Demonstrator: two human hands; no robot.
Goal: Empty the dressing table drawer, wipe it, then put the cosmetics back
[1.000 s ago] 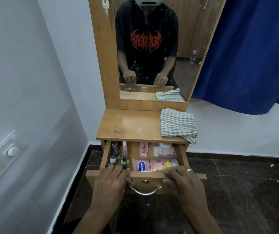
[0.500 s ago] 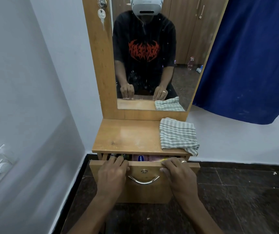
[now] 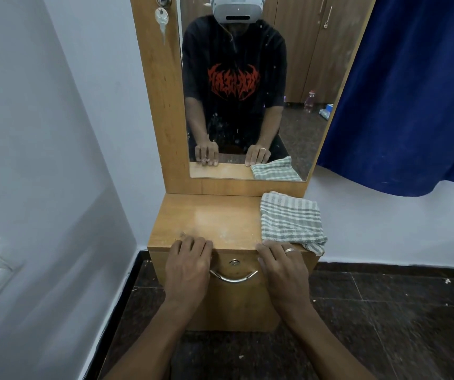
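The drawer [image 3: 234,272], which stood open a second ago with the cosmetics showing inside, is now pushed fully shut, its front flush under the worktop [image 3: 206,220]. With the contents back inside (none can be seen now), the task looks finished. The left hand [image 3: 188,266] and right hand [image 3: 282,266] lie flat and open against the drawer front, either side of the curved metal handle [image 3: 233,278], neither grip holding anything. The striped cloth [image 3: 291,219] lies folded on the worktop's right side.
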